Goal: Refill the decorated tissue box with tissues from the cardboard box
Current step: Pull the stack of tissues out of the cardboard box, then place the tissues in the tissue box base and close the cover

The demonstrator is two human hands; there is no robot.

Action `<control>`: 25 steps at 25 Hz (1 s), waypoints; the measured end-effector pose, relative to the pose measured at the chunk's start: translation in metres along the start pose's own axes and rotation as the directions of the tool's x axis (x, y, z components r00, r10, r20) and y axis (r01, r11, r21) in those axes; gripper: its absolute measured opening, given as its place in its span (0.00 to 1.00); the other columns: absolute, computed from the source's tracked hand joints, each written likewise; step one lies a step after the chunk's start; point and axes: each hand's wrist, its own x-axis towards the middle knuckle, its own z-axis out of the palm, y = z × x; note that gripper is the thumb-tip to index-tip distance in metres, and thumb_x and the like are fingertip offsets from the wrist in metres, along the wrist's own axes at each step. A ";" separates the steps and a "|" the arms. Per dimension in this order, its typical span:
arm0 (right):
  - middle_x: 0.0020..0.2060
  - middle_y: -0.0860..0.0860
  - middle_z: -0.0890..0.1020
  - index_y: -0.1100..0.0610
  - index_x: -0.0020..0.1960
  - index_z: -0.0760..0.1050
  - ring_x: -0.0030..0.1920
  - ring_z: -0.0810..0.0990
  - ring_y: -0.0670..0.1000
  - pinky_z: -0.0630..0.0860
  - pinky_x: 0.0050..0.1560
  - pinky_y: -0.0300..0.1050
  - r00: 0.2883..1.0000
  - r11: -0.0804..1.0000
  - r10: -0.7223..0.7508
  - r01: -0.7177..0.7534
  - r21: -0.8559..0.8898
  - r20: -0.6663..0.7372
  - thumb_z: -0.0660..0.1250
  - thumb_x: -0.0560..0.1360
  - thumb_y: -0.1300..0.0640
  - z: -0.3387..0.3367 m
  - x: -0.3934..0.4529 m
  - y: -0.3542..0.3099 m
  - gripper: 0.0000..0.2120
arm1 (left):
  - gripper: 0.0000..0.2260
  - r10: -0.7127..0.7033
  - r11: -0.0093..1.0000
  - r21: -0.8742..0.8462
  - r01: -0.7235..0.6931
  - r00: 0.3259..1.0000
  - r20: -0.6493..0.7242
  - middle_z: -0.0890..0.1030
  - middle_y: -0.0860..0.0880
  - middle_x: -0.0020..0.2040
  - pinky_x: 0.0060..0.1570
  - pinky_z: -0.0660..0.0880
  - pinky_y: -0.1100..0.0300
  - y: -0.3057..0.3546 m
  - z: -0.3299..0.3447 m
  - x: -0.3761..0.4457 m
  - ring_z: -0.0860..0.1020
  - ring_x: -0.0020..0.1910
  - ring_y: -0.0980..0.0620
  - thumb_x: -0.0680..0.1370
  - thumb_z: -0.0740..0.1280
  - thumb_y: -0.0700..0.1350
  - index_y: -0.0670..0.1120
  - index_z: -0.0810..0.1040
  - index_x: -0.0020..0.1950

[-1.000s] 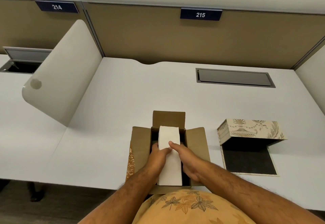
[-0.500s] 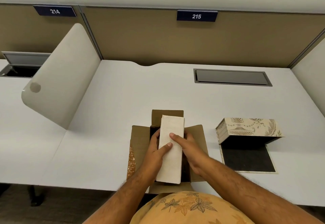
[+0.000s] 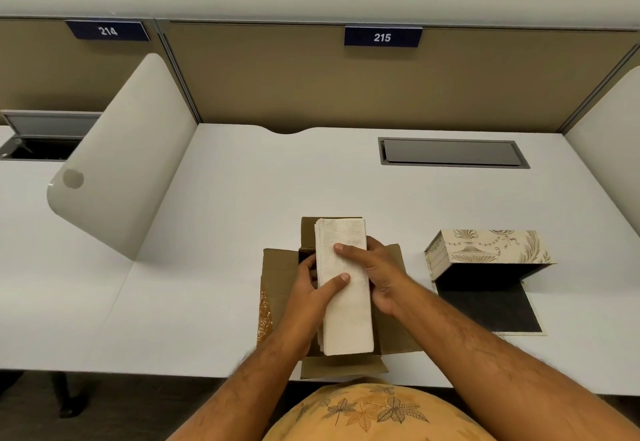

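A thick stack of white tissues (image 3: pixel 346 312) is held lengthwise above the open brown cardboard box (image 3: pixel 277 271) at the desk's near edge. My left hand (image 3: pixel 313 290) grips the stack's left side with the thumb on top. My right hand (image 3: pixel 372 272) clasps its right side, thumb across the top. The decorated tissue box (image 3: pixel 485 250), cream with urn and leaf prints, stands to the right with its dark lid flap (image 3: pixel 485 305) lying open on the desk. The cardboard box's inside is hidden by the stack.
The white desk (image 3: pixel 242 198) has a closed grey cable hatch (image 3: pixel 450 151) at the back right. A curved white divider (image 3: pixel 128 177) stands at the left, a tan partition wall (image 3: pixel 311 80) behind. The desk's front edge runs just under the cardboard box.
Both hands have lifted the tissue stack up out of the cardboard box; it now sits higher and shows its full thickness. The decorated box has not moved.
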 end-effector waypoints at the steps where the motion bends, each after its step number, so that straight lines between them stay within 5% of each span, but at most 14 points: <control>1: 0.52 0.53 0.90 0.54 0.64 0.79 0.50 0.90 0.57 0.87 0.45 0.54 1.000 1.000 -0.015 0.015 0.019 -0.003 0.83 0.69 0.57 0.001 0.000 0.000 0.26 | 0.40 -0.032 0.999 0.020 0.031 0.999 0.019 0.83 0.54 0.60 0.45 0.85 0.56 0.001 -0.003 -0.001 0.87 0.51 0.53 0.63 0.77 0.68 0.59 0.70 0.72; 4: 0.48 0.51 0.90 0.54 0.62 0.78 0.46 0.90 0.54 0.87 0.41 0.52 0.999 0.996 -0.046 0.048 0.070 -0.028 0.83 0.67 0.57 0.002 -0.001 -0.006 0.26 | 0.39 -0.091 0.991 0.108 0.079 0.989 0.115 0.83 0.54 0.59 0.45 0.84 0.58 -0.001 -0.013 -0.004 0.86 0.53 0.50 0.60 0.78 0.69 0.60 0.73 0.68; 10: 0.58 0.57 0.87 0.54 0.67 0.77 0.56 0.87 0.60 0.86 0.50 0.58 0.993 0.990 -0.097 0.104 0.097 -0.073 0.86 0.64 0.56 -0.003 -0.002 -0.027 0.34 | 0.44 -0.123 0.986 0.135 0.096 0.971 0.205 0.82 0.53 0.61 0.51 0.84 0.58 -0.014 -0.037 -0.015 0.83 0.59 0.50 0.52 0.84 0.68 0.61 0.75 0.65; 14: 0.62 0.59 0.85 0.54 0.69 0.79 0.63 0.84 0.62 0.83 0.60 0.64 0.989 0.983 -0.112 0.124 0.133 -0.097 0.84 0.66 0.59 -0.024 -0.008 -0.038 0.34 | 0.40 -0.125 0.987 0.132 0.097 0.966 0.225 0.82 0.48 0.61 0.58 0.84 0.49 -0.001 -0.056 -0.010 0.83 0.60 0.47 0.56 0.85 0.61 0.57 0.77 0.66; 19: 0.60 0.58 0.87 0.55 0.69 0.80 0.59 0.85 0.59 0.86 0.52 0.54 0.994 0.990 -0.058 0.070 0.120 -0.097 0.84 0.62 0.62 -0.075 -0.031 -0.037 0.35 | 0.36 -0.086 0.993 -0.075 0.097 0.987 0.134 0.86 0.47 0.60 0.60 0.82 0.46 0.027 -0.064 0.011 0.85 0.59 0.45 0.63 0.84 0.58 0.50 0.79 0.68; 25: 0.61 0.56 0.85 0.53 0.67 0.80 0.63 0.83 0.58 0.84 0.52 0.51 0.976 0.987 -0.067 0.096 0.132 -0.206 0.73 0.77 0.63 -0.117 -0.055 -0.022 0.19 | 0.21 -0.034 0.999 -0.006 0.036 0.983 0.181 0.85 0.54 0.62 0.62 0.81 0.49 0.035 0.003 0.013 0.84 0.60 0.51 0.77 0.75 0.55 0.59 0.75 0.68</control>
